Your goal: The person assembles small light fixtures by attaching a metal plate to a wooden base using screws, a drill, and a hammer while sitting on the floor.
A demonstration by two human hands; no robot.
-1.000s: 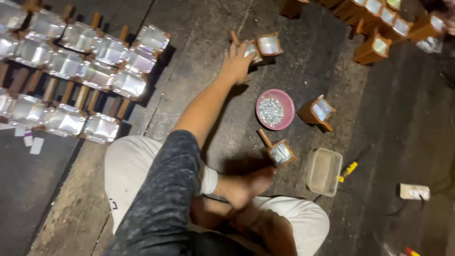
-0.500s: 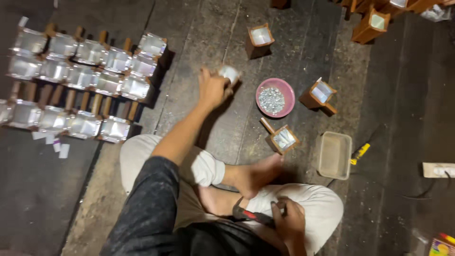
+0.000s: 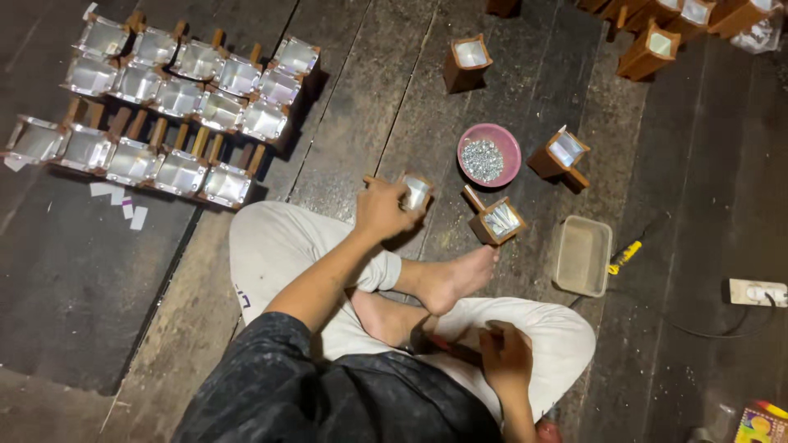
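- A person sits cross-legged on a dark plank floor (image 3: 361, 107), bare planks open at 12 o'clock from the knees, between the stacked rows at 10 o'clock and the loose pieces at 2 o'clock.
- The left hand (image 3: 382, 209) grasps a small wooden box (image 3: 416, 192), held just above the floor ahead of the left knee; the box is brown outside with a shiny foil lining, its open mouth facing up.
- The right hand (image 3: 506, 361) rests on the right thigh, fingers curled around a thin dark tool (image 3: 460, 349); what kind of tool cannot be told.
- A pink bowl (image 3: 489, 154) at 1 o'clock from the held box holds small silvery bits.
- A second box (image 3: 495, 221) sits just beside the bare foot (image 3: 451, 279), foil inside.
- A clear plastic tray (image 3: 582, 255) at 3 o'clock looks bare inside; a yellow-handled tool (image 3: 624, 255) lies touching its right edge.
- Rows of foil-lined boxes (image 3: 180, 115) stand packed together at 10 o'clock.
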